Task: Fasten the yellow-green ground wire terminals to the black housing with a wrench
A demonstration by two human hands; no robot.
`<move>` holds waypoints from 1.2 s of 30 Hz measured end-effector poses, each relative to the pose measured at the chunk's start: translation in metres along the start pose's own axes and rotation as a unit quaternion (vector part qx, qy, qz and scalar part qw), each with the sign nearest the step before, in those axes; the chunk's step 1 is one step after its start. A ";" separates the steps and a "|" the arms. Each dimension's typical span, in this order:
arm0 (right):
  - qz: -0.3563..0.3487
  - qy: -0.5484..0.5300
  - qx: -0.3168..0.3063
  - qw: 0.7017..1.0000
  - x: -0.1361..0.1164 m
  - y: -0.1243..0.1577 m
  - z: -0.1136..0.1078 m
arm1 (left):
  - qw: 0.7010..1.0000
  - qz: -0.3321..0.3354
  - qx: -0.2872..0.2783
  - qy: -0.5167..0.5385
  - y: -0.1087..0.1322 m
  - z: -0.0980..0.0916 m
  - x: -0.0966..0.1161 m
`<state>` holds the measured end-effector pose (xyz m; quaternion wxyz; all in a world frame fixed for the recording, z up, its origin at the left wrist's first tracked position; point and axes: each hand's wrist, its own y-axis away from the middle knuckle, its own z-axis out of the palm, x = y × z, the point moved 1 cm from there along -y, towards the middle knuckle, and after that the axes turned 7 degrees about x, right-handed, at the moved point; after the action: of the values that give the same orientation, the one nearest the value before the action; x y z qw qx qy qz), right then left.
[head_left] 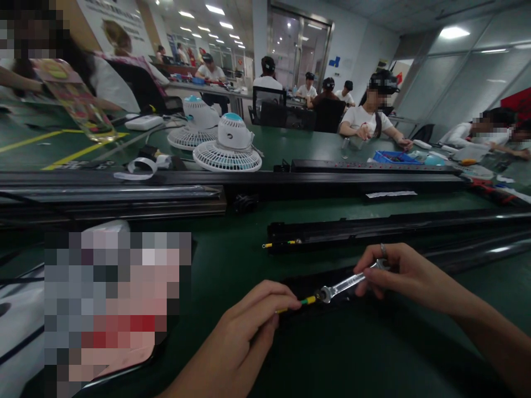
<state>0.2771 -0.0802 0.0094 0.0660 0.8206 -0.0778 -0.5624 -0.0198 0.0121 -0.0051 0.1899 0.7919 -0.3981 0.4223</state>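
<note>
My right hand (pixel 385 271) grips a silver combination wrench (pixel 346 285) by its far part. The wrench's near end sits at a small nut or terminal, partly hidden, on a black metal rail (pixel 317 276). Pinched in the fingers of my left hand (pixel 261 312) is a yellow-green wire (pixel 307 301), whose end reaches that same fastening point. Just beyond lies a second black rail (pixel 373 224) with another short yellow-green wire (pixel 282 244) ending in a ring terminal.
To the left are a pixelated screen or tablet (pixel 141 354) and a white object (pixel 20 315). Long dark profiles (pixel 166 179) cross the green table. Two white fans (pixel 228 143), a drink bottle (pixel 77 99) and a blue tray (pixel 396 157) stand farther back. People sit at tables beyond.
</note>
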 end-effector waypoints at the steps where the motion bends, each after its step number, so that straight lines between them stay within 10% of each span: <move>1: 0.001 -0.003 -0.002 1.000 0.001 0.000 0.000 | 1.000 -0.002 -0.002 -0.001 0.000 0.000 0.000; 36: -0.016 0.224 0.082 0.971 0.002 0.011 0.006 | 0.999 0.033 0.031 -0.029 0.000 0.003 -0.006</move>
<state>0.2718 -0.0911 0.0072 0.0053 0.9295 -0.0940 -0.3565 -0.0205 0.0134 -0.0120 0.1399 0.7954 -0.4163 0.4175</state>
